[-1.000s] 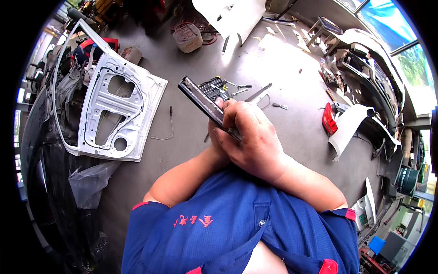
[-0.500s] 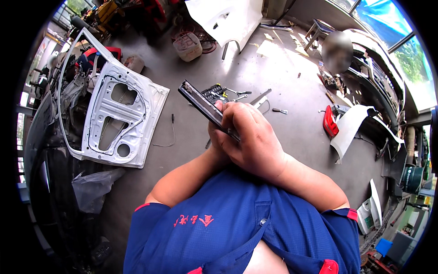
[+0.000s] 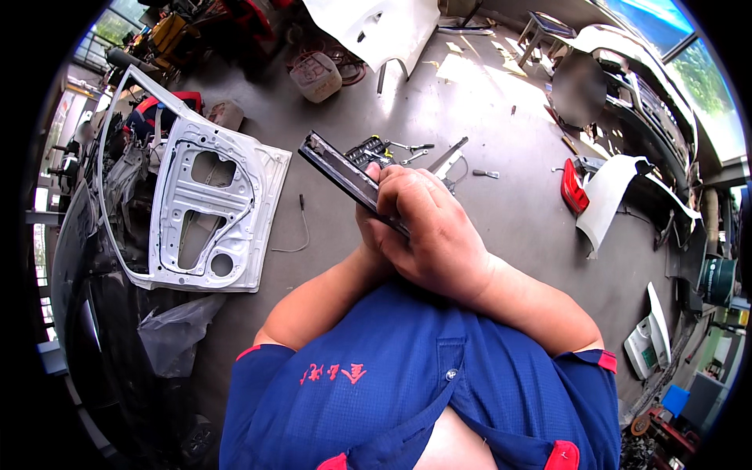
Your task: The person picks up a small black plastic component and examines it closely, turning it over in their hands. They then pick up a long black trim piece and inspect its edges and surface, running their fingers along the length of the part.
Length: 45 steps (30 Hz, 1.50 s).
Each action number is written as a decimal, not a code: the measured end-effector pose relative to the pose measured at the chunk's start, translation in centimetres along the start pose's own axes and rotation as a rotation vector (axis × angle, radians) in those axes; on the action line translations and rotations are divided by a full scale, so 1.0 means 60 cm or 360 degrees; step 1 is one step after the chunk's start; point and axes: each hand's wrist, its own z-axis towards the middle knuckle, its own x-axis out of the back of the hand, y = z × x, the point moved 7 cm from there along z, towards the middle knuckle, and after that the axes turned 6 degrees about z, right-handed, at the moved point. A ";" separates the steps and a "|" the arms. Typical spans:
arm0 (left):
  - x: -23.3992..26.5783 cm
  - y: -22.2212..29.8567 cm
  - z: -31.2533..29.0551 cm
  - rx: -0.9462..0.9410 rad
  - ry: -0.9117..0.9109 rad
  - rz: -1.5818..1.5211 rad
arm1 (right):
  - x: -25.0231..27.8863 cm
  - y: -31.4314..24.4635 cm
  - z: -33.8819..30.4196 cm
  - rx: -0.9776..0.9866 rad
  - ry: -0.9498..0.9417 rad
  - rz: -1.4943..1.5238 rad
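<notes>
In front of my chest I hold a long, narrow black strip, which looks like a piece of trim, with a worn greyish channel along its upper face. It slants from the upper left down into my hands. My right hand is closed round its lower end, the fingers curled over it. Beneath and behind it, my left hand grips the strip from below; most of its fingers are hidden. Beyond my hands, a black tool case lies on the floor with several metal tools beside it.
At left stands a bare white car door, with a thin cable near it. A white panel and a plastic jug are at the back. Right are a red tail light, a white fender and a person.
The surroundings have shifted slightly in the picture as my head moved. The strip's far end has moved a little to the left and up; both hands keep their hold.
</notes>
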 end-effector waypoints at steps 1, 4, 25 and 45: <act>-0.004 0.005 -0.002 -0.0030 0.0032 0.0104 | -0.002 0.001 -0.001 -0.0010 0.0010 -0.0002; -0.023 0.022 -0.009 -0.0117 0.0125 0.0410 | -0.010 0.009 -0.005 -0.0135 -0.0019 -0.0050; 0.000 0.053 -0.030 -0.0236 0.0176 0.0781 | -0.048 -0.001 0.001 -0.0228 -0.0200 -0.0175; 0.009 0.067 -0.057 -0.0050 0.0282 0.0440 | -0.055 -0.027 -0.009 -0.0129 -0.0029 -0.0002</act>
